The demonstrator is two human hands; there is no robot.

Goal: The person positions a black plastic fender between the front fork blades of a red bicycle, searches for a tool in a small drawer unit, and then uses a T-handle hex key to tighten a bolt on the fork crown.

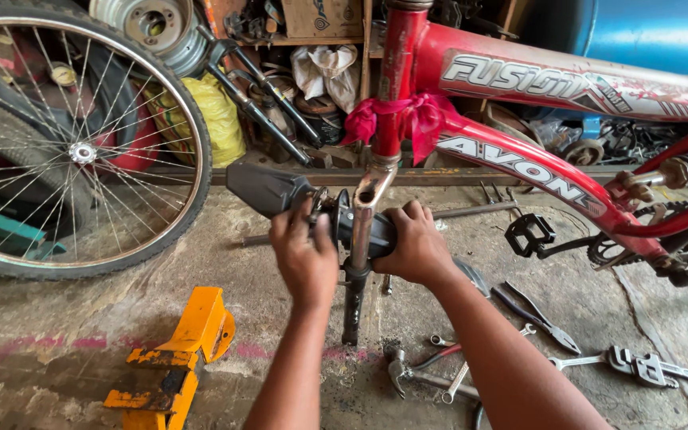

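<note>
A: How far along does the work look?

B: Midway, I'd judge. The red frame has no front wheel in its fork; a wheel leans apart at the far left of the floor. The black mudguard sits against the fork just under the head tube, and both hands are on its mount, so it looks neither fully fixed nor fully free.

A: And the hands?

B: The left hand comes up from below, fingers curled together around the mount on the left side of the fork. The right hand is clamped over the dark part on the fork's right side, knuckles up, wrist bent inward.

A: Any tool in either hand?

B: Possibly something small in the left; the fingers hide it, so I cannot tell. Pliers and spanners lie on the floor towards its near right corner, and an orange vice sits near left.
</note>
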